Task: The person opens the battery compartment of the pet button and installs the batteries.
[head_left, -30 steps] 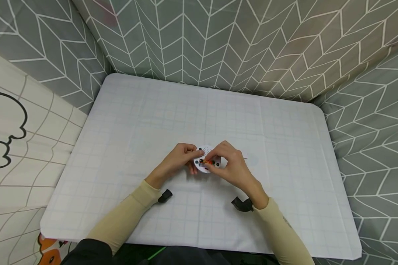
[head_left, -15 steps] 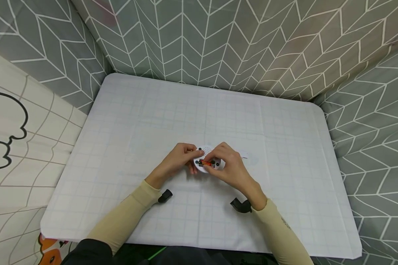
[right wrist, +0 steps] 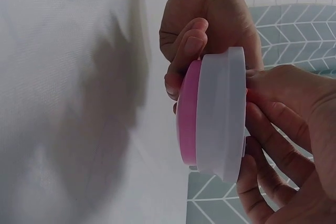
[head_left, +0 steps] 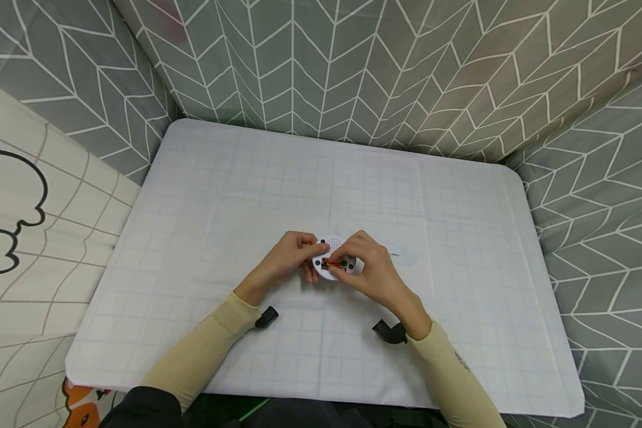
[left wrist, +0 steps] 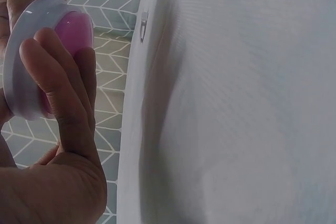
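Observation:
My left hand (head_left: 291,254) grips a round white and pink device (head_left: 331,242) by its left edge, holding it above the table. Its perforated back, with dark holes and a battery compartment, faces up; the pink side (right wrist: 189,114) faces down in the right wrist view. My right hand (head_left: 373,264) holds its thumb and fingertips to an orange and black battery (head_left: 334,264) at the compartment. Fingers partly cover the battery, so how far it is seated cannot be told. In the left wrist view, the left fingers (left wrist: 60,85) lie across the device's pink underside.
A thin, partly clear object (head_left: 393,254) lies on the white-covered table (head_left: 278,178) just beyond my right hand. Patterned curtains (head_left: 353,71) stand behind and at the sides. Black wrist mounts (head_left: 389,331) hang by both wrists.
My right fingertips have shifted slightly left and down with the battery, which now sits lower against the compartment. The left hand and the device have hardly moved.

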Demonstrator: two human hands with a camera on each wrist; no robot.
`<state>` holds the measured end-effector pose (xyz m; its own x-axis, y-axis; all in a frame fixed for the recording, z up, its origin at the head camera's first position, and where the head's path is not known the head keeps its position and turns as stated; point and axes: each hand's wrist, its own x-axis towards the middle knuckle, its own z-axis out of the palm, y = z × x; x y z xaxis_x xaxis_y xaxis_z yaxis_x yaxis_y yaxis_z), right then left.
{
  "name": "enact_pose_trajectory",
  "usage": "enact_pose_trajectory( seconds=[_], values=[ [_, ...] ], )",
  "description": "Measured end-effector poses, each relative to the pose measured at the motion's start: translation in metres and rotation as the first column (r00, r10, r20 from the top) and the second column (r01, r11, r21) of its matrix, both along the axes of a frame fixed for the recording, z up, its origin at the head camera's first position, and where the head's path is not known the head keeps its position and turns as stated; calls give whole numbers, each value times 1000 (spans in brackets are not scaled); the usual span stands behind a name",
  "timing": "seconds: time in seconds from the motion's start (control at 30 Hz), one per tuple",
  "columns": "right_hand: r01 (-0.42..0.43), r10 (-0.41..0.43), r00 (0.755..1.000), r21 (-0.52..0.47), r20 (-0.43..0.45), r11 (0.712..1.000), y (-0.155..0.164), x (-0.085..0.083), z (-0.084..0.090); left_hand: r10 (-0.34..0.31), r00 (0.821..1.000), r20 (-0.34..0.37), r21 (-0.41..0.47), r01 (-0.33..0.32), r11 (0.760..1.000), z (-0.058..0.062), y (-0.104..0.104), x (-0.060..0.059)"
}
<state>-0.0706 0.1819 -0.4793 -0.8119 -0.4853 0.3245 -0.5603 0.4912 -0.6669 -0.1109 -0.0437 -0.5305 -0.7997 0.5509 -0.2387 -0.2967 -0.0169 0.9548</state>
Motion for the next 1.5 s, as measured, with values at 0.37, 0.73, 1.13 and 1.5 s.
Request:
enact_pose_trajectory(
  seconds=[0.37,0.73,1.13,1.5],
  values=[
    [-11,11,1000,-17,0,1000,-2,-1,0,4,1000,0,6,-4,1000,3,0,0],
    [25,-25,999,5,-31,1000,-11,-3,3,10,1000,-12,-4,-10,1000,5,-1,-1],
    [103,-103,992,-9,-70,995,-16,-5,1,16,1000,-16,13,-15,1000,1,2,-2],
    [179,-180,982,-16,-63,984,-16,-2,1,24,1000,-12,12,-24,1000,3,3,-1]
  ],
)
